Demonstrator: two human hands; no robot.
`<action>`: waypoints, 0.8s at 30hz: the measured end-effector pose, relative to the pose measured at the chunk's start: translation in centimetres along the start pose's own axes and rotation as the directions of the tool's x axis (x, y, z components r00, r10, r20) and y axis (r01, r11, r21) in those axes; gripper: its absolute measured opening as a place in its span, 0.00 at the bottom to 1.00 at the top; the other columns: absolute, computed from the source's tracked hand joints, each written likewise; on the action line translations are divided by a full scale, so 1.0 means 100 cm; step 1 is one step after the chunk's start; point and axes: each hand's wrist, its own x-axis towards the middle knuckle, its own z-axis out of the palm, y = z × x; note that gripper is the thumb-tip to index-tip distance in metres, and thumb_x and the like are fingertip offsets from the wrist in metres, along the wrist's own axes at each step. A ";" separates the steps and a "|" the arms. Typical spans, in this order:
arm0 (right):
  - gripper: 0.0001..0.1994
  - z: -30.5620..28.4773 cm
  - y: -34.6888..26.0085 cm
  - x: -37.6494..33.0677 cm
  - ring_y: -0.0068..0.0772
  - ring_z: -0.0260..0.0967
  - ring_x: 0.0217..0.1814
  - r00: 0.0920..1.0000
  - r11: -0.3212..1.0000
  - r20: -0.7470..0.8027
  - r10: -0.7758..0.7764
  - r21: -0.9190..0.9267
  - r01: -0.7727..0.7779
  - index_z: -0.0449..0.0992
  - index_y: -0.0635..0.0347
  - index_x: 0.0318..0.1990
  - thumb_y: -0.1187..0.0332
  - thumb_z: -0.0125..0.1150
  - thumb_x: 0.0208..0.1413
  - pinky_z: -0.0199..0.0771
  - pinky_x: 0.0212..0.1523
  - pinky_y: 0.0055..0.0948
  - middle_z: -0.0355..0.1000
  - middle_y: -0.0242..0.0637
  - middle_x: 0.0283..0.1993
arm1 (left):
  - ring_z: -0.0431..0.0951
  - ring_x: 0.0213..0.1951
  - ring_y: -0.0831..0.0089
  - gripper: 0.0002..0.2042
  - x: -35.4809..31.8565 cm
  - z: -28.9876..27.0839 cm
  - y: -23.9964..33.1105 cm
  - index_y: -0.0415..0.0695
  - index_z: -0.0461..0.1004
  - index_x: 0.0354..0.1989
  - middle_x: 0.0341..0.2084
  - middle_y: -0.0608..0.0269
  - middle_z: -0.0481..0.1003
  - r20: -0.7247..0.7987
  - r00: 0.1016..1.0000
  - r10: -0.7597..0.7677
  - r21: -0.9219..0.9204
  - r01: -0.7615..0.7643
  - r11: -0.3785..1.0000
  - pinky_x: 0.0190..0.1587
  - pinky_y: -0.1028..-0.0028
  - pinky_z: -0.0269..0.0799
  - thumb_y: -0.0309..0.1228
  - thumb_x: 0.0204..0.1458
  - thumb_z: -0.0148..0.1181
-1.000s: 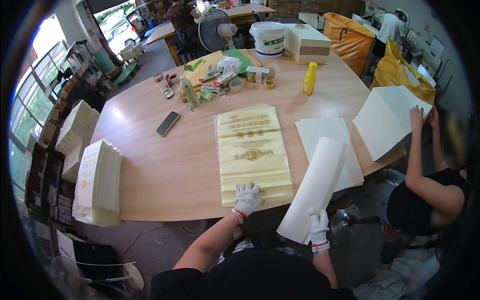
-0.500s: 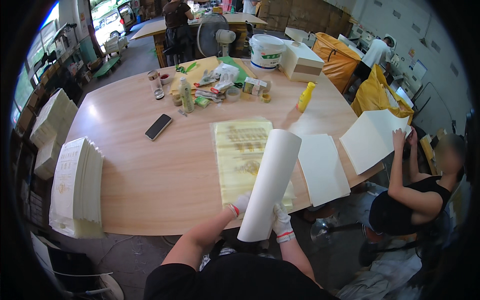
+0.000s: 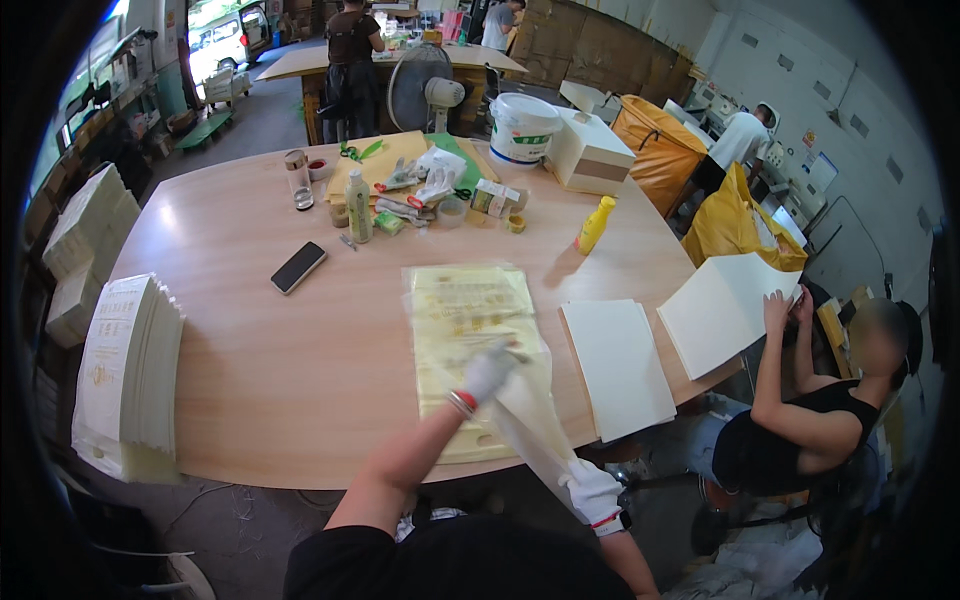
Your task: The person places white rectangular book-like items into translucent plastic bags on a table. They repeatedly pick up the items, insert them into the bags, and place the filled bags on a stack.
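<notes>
Both my hands wear white gloves. My left hand (image 3: 488,372) is over the stack of pale yellow printed plastic bags (image 3: 470,300) at the table's near edge; its fingers are smeared by motion. Lower right, past the table edge, my right hand (image 3: 592,490) is closed on the end of a long pale sheet (image 3: 530,425). This sheet slants from beside my left hand down to my right; whether it is thin plastic or white paper seen nearly edge-on, I cannot tell. Right of the bags lies a stack of white sheets (image 3: 620,370).
On the right, a seated co-worker (image 3: 830,400) handles white sheets (image 3: 725,300). A printed stack (image 3: 125,370) stands far left. Further back are a phone (image 3: 299,268), a yellow bottle (image 3: 595,226), a white bucket (image 3: 523,128), a box (image 3: 590,150) and a fan (image 3: 420,85).
The broad, curved white sheet between my hands now shows as a narrow pale strip. My right hand has moved down and right; my left has moved up over the bags. The view has shifted slightly.
</notes>
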 end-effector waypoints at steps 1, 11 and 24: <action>0.10 0.005 0.016 0.013 0.45 0.69 0.30 0.994 0.993 0.041 -0.103 0.061 0.100 0.72 0.49 0.37 0.64 0.50 0.47 0.69 0.30 0.43 0.71 0.38 0.35 | 0.75 0.33 0.68 0.22 -0.012 0.030 -0.012 0.44 0.62 0.52 0.36 0.55 0.75 0.043 0.948 0.315 0.086 -0.318 0.944 0.37 0.71 0.70 0.30 0.46 0.56; 0.25 0.076 0.035 0.160 0.55 0.68 0.43 0.928 0.961 -0.283 0.244 0.197 -0.193 0.56 0.52 0.58 0.69 0.51 0.51 0.68 0.40 0.47 0.66 0.52 0.49 | 0.73 0.38 0.58 0.26 -0.060 0.079 -0.073 0.45 0.61 0.53 0.35 0.54 0.71 0.314 0.884 0.346 0.682 -0.464 0.565 0.43 0.64 0.68 0.36 0.43 0.57; 0.36 0.085 0.062 0.036 0.52 0.69 0.30 0.995 0.953 0.018 -0.099 0.289 0.089 0.41 0.54 0.65 0.70 0.49 0.48 0.65 0.28 0.49 0.70 0.52 0.30 | 0.72 0.35 0.53 0.07 -0.206 0.017 -0.034 0.42 0.65 0.36 0.34 0.50 0.69 -0.373 0.920 -0.123 0.563 0.329 0.758 0.34 0.62 0.67 0.26 0.48 0.51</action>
